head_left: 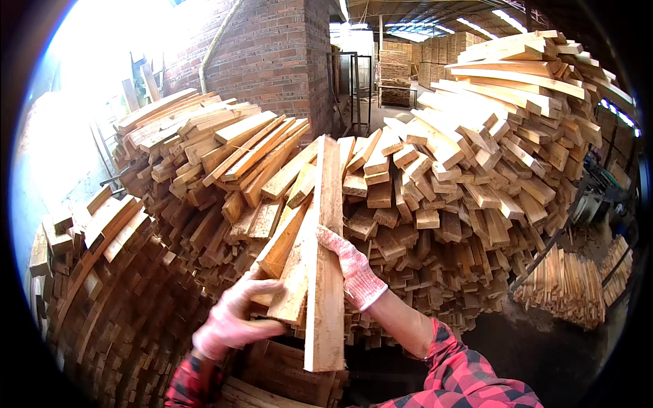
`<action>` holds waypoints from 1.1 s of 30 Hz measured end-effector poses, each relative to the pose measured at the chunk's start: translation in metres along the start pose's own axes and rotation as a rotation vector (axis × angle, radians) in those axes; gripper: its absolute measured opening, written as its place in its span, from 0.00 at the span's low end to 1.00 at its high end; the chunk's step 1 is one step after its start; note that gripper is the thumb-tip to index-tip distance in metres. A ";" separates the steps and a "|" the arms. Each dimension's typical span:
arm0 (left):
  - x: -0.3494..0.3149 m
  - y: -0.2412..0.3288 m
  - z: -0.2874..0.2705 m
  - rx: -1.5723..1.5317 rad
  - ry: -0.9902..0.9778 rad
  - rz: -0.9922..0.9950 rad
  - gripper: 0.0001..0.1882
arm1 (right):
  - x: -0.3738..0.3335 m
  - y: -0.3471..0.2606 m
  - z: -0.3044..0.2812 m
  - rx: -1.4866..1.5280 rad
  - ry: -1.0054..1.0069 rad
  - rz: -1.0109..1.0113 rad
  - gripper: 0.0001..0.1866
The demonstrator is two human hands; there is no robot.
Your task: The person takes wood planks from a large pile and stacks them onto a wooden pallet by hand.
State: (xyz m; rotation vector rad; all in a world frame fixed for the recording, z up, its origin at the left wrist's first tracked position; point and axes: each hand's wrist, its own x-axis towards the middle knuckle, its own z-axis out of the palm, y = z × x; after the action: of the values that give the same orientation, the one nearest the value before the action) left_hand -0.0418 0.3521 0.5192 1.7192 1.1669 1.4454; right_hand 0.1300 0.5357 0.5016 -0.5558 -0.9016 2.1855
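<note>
A long pale wooden plank (325,272) stands nearly upright in front of me, with a shorter plank (289,272) leaning against its left side. My right hand (354,268), in a pink knit glove, grips the long plank's right edge at mid-height. My left hand (231,319), also gloved, holds the lower end of the shorter plank from the left. Both sleeves are red and black plaid. Behind the planks rises a big heap of cut wooden boards (435,190).
A lower stack of boards (102,285) curves along my left. A brick pillar (272,61) stands behind the heap, with a metal frame (354,88) beside it. Bundles of thin sticks (564,285) lie at the right on the dark floor.
</note>
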 end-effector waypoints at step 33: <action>-0.040 -0.094 0.041 -0.212 0.298 -0.547 0.41 | -0.007 0.144 -0.115 -0.936 -0.387 -0.945 0.23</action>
State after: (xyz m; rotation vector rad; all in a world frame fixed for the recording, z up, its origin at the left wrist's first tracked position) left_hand -0.0254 0.3609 0.4102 0.9567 1.4376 1.4330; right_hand 0.1411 0.5063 0.3197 -0.0332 -1.9196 0.9388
